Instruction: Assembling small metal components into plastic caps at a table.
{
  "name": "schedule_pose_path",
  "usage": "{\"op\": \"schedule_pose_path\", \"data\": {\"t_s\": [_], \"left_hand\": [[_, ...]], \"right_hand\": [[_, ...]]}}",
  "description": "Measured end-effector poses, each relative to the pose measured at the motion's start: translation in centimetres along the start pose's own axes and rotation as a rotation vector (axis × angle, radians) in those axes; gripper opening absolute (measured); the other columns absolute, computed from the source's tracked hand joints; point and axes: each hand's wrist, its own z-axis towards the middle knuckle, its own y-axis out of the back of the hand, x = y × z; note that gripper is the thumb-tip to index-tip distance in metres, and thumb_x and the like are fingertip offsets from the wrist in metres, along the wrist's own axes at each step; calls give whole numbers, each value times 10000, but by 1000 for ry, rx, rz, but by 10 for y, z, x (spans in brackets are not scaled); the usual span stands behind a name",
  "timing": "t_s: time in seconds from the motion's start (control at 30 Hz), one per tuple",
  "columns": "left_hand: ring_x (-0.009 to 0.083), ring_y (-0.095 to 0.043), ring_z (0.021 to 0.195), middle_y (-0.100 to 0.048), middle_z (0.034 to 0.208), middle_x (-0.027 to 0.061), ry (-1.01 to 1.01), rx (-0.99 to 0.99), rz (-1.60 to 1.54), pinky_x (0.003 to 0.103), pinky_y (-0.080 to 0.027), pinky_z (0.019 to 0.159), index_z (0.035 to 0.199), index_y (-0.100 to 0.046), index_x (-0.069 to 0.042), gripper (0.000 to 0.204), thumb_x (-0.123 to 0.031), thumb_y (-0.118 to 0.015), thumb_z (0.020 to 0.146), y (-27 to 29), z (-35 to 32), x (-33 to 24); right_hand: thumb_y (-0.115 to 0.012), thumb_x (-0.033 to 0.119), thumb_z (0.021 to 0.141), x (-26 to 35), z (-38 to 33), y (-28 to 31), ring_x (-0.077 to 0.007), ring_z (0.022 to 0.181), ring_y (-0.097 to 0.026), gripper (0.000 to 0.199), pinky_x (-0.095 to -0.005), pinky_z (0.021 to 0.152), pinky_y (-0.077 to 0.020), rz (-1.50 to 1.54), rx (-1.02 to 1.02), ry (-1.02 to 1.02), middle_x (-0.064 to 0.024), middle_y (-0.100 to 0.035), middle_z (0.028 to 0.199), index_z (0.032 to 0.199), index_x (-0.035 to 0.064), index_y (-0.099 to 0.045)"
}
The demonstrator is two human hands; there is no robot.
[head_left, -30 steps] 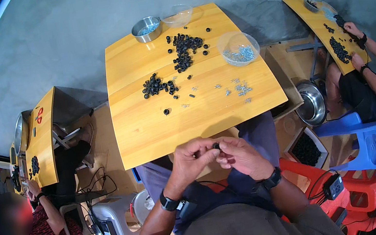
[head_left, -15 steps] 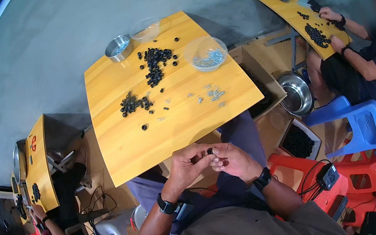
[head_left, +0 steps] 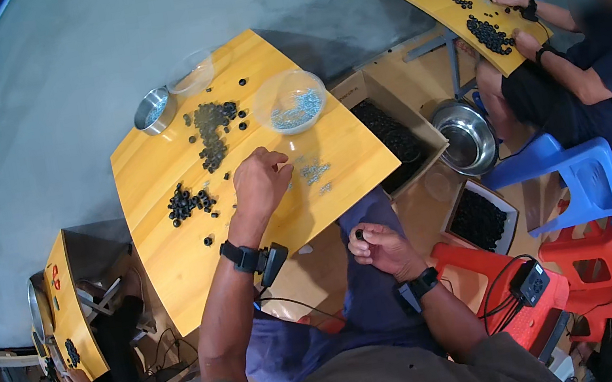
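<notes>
My left hand (head_left: 263, 183) is stretched over the yellow wooden table, its fingers curled and pressed together. Whatever they may hold is hidden. Beside its fingertips lie small silvery metal pieces (head_left: 313, 172), too small to name surely. In my right hand (head_left: 388, 252), held low over my lap, a small black round cap (head_left: 359, 234) is gripped between thumb and fingers. Two loose heaps of similar caps are on the table: one heap (head_left: 184, 204) left of my left hand, another (head_left: 210, 130) farther back. A clear plastic bowl (head_left: 266, 101) contains more silvery pieces.
A steel bowl (head_left: 155, 112) and a clear dish (head_left: 191, 73) stand at the table's far edge. Right of the table are an open cardboard box (head_left: 428, 152), a steel basin (head_left: 466, 140) and a red stool (head_left: 468, 277). Other people work at side tables.
My hands, together over my lap before, have parted. The left has moved forward over the table; the right has shifted slightly right with the black cap. The view has turned a little.
</notes>
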Motion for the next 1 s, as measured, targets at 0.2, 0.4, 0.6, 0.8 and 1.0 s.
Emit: {"op": "schedule_pose_path", "data": {"t_s": [0.2, 0.4, 0.6, 0.8, 1.0], "left_hand": [[307, -676, 785, -696, 855, 111, 0, 79, 133, 408, -538, 723, 903, -777, -84, 162, -178, -752, 774, -19, 13, 2], [324, -674, 767, -691, 840, 116, -24, -51, 129, 411, -542, 706, 913, -766, -68, 149, -126, -740, 778, -11, 3, 11], [204, -694, 749, -706, 861, 113, 75, -33, -110, 313, -544, 680, 938, -724, -1, 99, -51, -722, 853, 29, -52, -27], [164, -691, 797, -714, 888, 101, 123, 124, -583, 285, -546, 709, 932, -726, 15, 113, 66, -715, 832, 48, -128, -68], [196, -692, 822, -713, 886, 111, 54, 52, -512, 300, -551, 742, 916, -735, 13, 132, 83, -727, 805, 64, -158, -75]], "right_hand": [[-612, 225, 1000, 2, -3, -2, -108, 749, -492, 210, -253, 656, -408, -56, -30, -36, 1, -523, 840, 1122, 55, -627], [-609, 231, 1003, -4, 0, -9, -95, 740, -487, 217, -253, 651, -410, -73, -42, -26, 12, -523, 835, 1123, 51, -617], [-590, 190, 1014, -15, 8, -20, -81, 718, -487, 186, -236, 625, -400, -81, -84, 65, 13, -528, 801, 1108, 34, -630], [-646, 205, 990, -24, 13, -75, -74, 699, -495, 206, -237, 622, -405, -103, 8, 43, 12, -558, 792, 1127, 52, -665], [-682, 215, 969, -45, 7, -91, -64, 669, -482, 205, -240, 628, -411, -162, -41, 1, 49, -576, 802, 1112, 67, -682]]}}
